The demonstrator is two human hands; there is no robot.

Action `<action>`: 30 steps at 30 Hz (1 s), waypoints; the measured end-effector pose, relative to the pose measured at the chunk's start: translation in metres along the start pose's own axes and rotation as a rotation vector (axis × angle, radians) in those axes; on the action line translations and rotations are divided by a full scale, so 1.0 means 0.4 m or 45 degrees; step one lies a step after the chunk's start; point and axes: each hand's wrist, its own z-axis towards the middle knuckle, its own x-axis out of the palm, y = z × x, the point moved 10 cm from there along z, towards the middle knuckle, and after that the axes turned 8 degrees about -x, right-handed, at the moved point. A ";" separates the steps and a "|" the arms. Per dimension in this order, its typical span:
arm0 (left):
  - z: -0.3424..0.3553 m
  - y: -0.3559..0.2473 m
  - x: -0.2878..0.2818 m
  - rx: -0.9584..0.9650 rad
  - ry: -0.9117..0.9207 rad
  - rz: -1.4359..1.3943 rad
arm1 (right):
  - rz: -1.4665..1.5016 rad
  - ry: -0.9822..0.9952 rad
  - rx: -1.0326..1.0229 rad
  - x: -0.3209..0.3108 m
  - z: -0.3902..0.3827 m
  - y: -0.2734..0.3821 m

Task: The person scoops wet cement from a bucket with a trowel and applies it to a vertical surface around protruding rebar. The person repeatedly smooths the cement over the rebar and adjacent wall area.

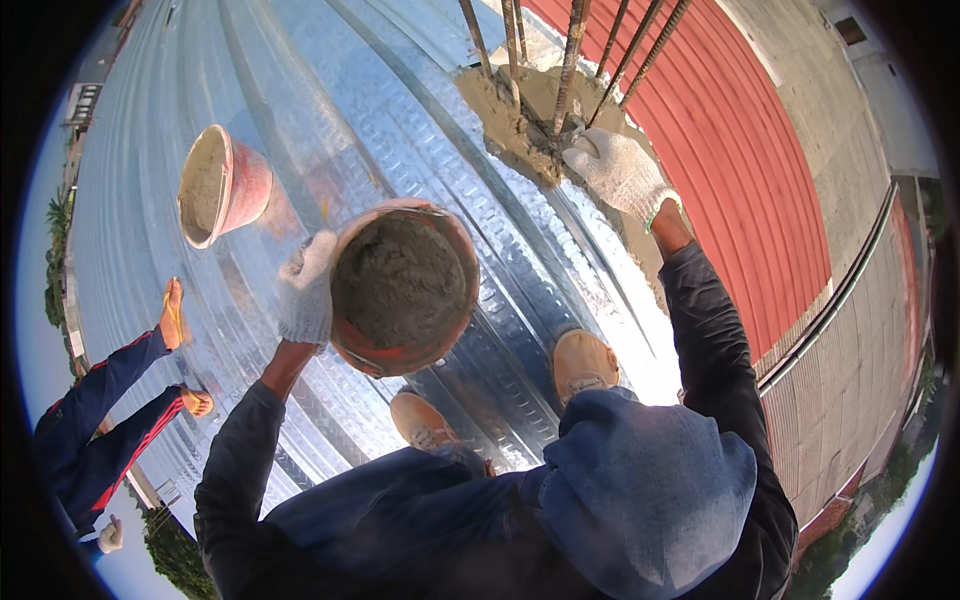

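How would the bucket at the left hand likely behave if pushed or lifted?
The bucket is probably heavy for its size, holding much grey mortar. It may tilt, since the left hand grips one side only. The mortar would likely slump rather than splash, given its lumpy surface.

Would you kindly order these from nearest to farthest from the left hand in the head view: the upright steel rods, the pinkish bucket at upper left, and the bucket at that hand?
1. Nearer bucket: touching the left hand, on its right side.
2. Pinkish bucket: apart, up and to the left.
3. Steel rods: farthest, toward the upper right.
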 end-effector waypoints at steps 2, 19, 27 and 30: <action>0.002 -0.003 -0.001 0.026 -0.003 0.036 | -0.101 0.059 -0.092 -0.013 0.011 0.021; -0.009 -0.006 0.012 0.011 0.018 0.050 | -0.667 0.223 -0.183 -0.103 0.057 0.051; -0.024 -0.017 0.017 -0.042 0.003 0.003 | -0.338 0.027 0.014 -0.041 -0.053 0.014; -0.018 -0.026 0.039 -0.024 0.015 -0.023 | -0.010 -0.085 0.083 -0.036 -0.100 0.017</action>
